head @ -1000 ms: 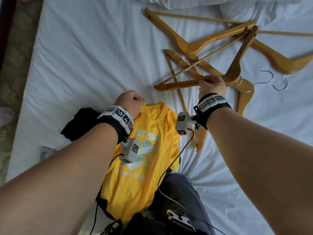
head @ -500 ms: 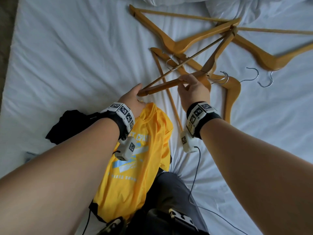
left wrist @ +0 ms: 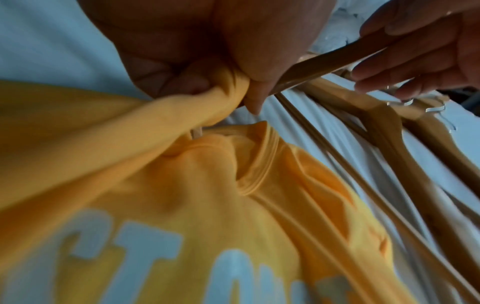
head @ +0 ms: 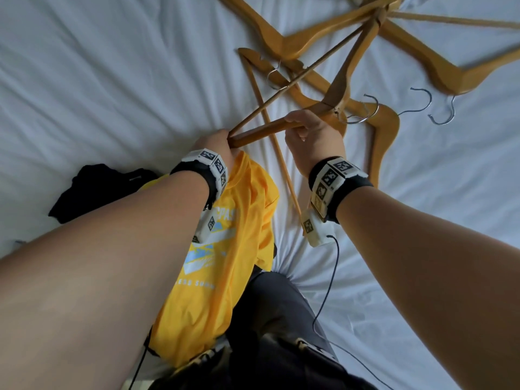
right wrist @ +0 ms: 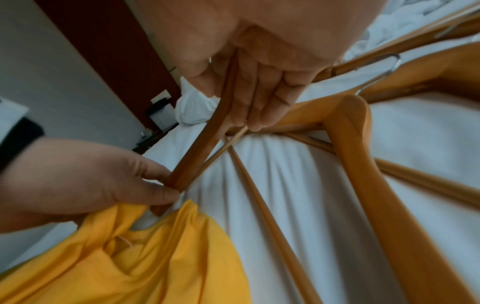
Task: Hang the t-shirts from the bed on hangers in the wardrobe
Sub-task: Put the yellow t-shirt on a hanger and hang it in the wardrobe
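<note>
Open white sheet [head: 107,80] lies left of the hands, from the bed's far edge down to a crumpled black garment [head: 92,190] at lower left. Right side: bare sheet beyond the right forearm. Ahead, a tangle of wooden hangers [head: 318,38] overlaps and crosses, metal hooks [head: 422,99] jutting right. A thin hanger bar [head: 281,164] runs through the narrow gap between the two wrists. The yellow t-shirt [head: 225,277] fills the near centre, draped against a dark-trousered leg [head: 275,313].
</note>
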Demonstrator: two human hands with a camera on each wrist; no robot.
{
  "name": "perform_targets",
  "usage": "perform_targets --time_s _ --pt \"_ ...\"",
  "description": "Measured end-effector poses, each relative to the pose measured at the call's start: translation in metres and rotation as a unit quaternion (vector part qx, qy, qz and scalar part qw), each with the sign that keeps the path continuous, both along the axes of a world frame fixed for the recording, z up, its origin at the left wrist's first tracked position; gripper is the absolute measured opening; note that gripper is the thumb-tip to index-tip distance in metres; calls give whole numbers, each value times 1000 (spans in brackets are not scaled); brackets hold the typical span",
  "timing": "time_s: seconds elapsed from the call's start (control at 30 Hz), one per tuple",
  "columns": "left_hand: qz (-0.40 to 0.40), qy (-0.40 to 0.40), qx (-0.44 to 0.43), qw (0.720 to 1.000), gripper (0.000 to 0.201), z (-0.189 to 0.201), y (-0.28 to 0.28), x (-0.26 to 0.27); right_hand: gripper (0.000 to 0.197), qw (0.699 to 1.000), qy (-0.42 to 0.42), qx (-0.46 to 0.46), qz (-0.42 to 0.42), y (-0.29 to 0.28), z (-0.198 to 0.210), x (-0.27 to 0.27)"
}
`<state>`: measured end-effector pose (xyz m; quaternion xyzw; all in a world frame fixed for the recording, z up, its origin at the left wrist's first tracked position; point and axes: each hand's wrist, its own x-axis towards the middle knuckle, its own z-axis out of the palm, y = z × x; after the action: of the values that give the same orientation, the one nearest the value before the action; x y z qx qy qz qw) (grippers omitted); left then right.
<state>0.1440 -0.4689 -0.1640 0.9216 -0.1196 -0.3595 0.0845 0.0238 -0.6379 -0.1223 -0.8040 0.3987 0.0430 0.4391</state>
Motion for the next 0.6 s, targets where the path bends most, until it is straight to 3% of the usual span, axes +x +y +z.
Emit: perform_targets --time_s 0.23,0.33,0.5,0.6 --pt "-103 -4 32 994 32 -2 -6 -5 19 1000 17 22 -8 1 -6 -18" --pt "-127 -12 52 991 37 -3 -14 -13 30 999 35 30 -21 -3 -9 -19" --pt "-137 -46 53 988 27 -10 -11 -19 55 997 77 18 5 -11 -16 -22" --pt "-145 -46 46 987 30 -8 -8 -19 57 995 91 23 26 -9 -19 -26"
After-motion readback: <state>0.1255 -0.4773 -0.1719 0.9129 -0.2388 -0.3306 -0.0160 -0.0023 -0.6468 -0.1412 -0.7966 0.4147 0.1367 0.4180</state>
